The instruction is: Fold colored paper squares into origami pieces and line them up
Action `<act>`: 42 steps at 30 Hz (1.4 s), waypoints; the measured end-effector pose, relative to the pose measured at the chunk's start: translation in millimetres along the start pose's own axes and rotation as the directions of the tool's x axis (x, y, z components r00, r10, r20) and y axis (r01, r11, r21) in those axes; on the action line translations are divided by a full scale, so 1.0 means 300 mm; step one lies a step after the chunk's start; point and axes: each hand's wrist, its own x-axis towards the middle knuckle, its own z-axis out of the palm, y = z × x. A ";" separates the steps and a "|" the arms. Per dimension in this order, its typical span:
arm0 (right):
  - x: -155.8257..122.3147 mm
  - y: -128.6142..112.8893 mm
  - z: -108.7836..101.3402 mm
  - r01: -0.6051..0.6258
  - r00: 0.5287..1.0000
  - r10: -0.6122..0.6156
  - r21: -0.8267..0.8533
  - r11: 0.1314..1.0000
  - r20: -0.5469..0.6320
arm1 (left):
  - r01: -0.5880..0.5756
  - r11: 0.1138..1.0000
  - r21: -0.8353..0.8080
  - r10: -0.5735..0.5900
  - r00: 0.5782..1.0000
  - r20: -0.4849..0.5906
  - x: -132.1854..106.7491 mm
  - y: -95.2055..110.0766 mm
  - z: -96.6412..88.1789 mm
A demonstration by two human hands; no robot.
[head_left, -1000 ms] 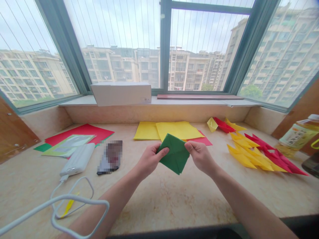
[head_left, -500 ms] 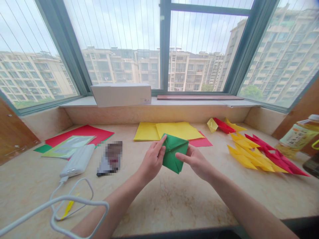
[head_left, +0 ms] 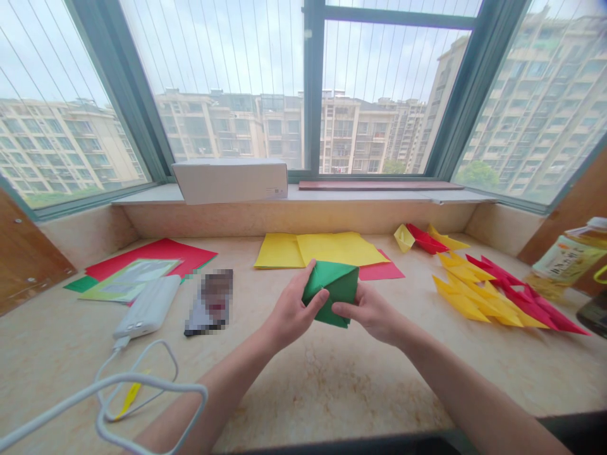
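A folded green paper [head_left: 334, 287] is held up just above the stone counter [head_left: 332, 379] in the middle of the view. My left hand [head_left: 291, 313] grips its left side, thumb on the front and a finger along its upper left edge. On its lower right edge my right hand [head_left: 372, 309] pinches with thumb on top. Behind the paper lie flat yellow sheets [head_left: 327, 248] and a red sheet [head_left: 384, 272].
Several folded yellow and red paper shapes [head_left: 493, 294] lie at the right, with a drink bottle [head_left: 569, 256] beyond them. At the left are red and green sheets [head_left: 152, 256], a white power bank [head_left: 149, 304] with its cable [head_left: 118, 385], and a white box [head_left: 230, 179] on the sill.
The green paper went from a wide open diamond to a narrower, more folded shape. Both hands moved closer together on it, the right one shifting from the top corner to the lower edge.
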 end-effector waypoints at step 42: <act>-0.018 -0.024 0.054 0.196 0.967 -0.232 -0.274 0.942 -0.104 | 0.167 0.803 -0.572 -0.226 0.973 -0.035 -0.002 0.018 0.054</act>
